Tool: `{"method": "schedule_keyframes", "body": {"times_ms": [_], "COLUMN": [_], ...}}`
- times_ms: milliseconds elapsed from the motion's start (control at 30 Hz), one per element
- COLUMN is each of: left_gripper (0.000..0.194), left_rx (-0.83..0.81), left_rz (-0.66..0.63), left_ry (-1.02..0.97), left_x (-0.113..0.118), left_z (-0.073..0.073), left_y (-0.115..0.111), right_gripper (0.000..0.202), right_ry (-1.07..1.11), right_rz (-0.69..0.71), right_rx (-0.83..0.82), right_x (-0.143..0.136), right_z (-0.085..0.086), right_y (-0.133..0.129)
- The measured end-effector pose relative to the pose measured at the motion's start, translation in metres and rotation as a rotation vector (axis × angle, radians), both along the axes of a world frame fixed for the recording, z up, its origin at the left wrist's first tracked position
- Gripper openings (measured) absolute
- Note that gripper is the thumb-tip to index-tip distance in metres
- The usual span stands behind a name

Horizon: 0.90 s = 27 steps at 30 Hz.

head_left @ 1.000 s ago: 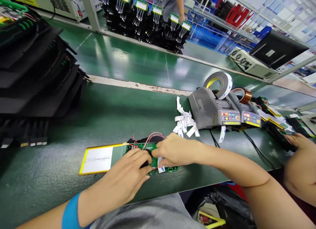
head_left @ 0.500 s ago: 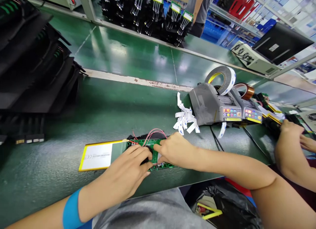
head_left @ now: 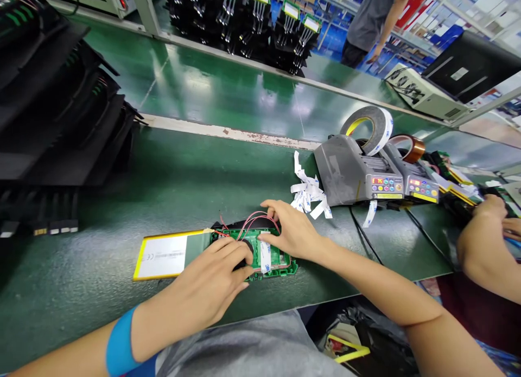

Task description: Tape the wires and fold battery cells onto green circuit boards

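A green circuit board in a frame (head_left: 287, 263) lies near the table's front edge, with a white tape strip (head_left: 265, 253) across it. Joined to its left side is a flat battery pack (head_left: 160, 256) with a white label and yellow edges. My left hand (head_left: 220, 268) rests over the board's left part, its curled fingers on a round black part (head_left: 245, 247). Thin red wires (head_left: 258, 217) arch over the board's far edge. My right hand (head_left: 291, 228) is at the upper right of the board, thumb and fingers apart around the wires, holding nothing visible.
Loose tape strips (head_left: 309, 192) lie beside two tape dispensers (head_left: 358, 173) at the right. Black panels (head_left: 61, 116) are stacked at the left. Another person's hand (head_left: 488, 209) works at the far right. A person (head_left: 376, 21) stands behind the bench.
My right hand has lifted off the tape strip and moved up and right, its fingers spreading, so the strip now shows. My left hand has hardly moved. The person behind has moved right.
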<state>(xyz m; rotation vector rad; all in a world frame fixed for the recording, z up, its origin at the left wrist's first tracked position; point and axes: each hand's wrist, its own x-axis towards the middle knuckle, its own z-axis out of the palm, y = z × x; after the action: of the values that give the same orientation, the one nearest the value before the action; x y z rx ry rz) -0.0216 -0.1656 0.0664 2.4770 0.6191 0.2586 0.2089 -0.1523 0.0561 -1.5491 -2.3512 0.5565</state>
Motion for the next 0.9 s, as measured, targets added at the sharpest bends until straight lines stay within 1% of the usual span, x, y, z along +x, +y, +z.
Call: {"method": "schedule_keyframes", "body": {"times_ms": [100,167,200,267,300,333,367,400,467,500,667,800,900], "left_gripper": [0.022,0.022,0.022,0.023,0.023,0.023,0.023,0.023,0.023,0.023,0.022,0.022,0.023], "left_rx": [-0.010,-0.010,-0.010,-0.010,-0.008,-0.006,-0.003,0.000,0.003,0.006,0.029,0.036,0.057], "left_rz": [-0.013,-0.011,-0.005,0.009,0.011,0.010,0.009,0.007,0.010,0.014,0.024,0.035,0.023], "left_ry": [0.016,0.026,0.028,0.027,0.025,0.024,0.023,0.023,0.026,0.027,0.023,0.015,-0.008], "left_x": [0.000,0.000,0.000,-0.001,-0.001,-0.001,-0.002,-0.002,-0.002,-0.002,-0.001,0.000,0.001], "left_z": [0.000,-0.001,-0.001,-0.001,-0.001,-0.002,-0.002,-0.002,-0.003,-0.003,-0.003,-0.004,-0.004], "left_y": [0.000,0.000,0.000,-0.001,-0.002,-0.002,-0.002,-0.002,-0.002,-0.002,-0.003,-0.003,-0.002], "right_gripper": [0.048,0.046,0.047,0.047,0.040,0.029,0.017,0.015,0.026,0.028,0.030,0.029,0.028], "right_ry": [0.053,0.054,0.061,0.094,0.103,0.096,0.069,0.023,-0.083,-0.123,-0.204,-0.242,-0.268], "right_rz": [-0.032,-0.006,0.016,0.078,0.132,0.204,0.286,0.373,0.527,0.587,0.834,0.944,0.963], "right_rx": [-0.125,-0.125,-0.087,0.065,0.157,0.235,0.287,0.309,0.272,0.241,0.161,0.113,0.078], "right_x": [-0.002,-0.001,0.000,0.005,0.008,0.010,0.012,0.013,0.014,0.013,0.010,0.004,-0.002], "right_z": [-0.003,-0.002,-0.001,0.004,0.006,0.008,0.011,0.013,0.015,0.016,0.020,0.026,0.030], "right_y": [0.005,0.005,0.004,0.002,0.002,0.002,0.003,0.004,0.011,0.015,0.040,0.053,0.057]}}
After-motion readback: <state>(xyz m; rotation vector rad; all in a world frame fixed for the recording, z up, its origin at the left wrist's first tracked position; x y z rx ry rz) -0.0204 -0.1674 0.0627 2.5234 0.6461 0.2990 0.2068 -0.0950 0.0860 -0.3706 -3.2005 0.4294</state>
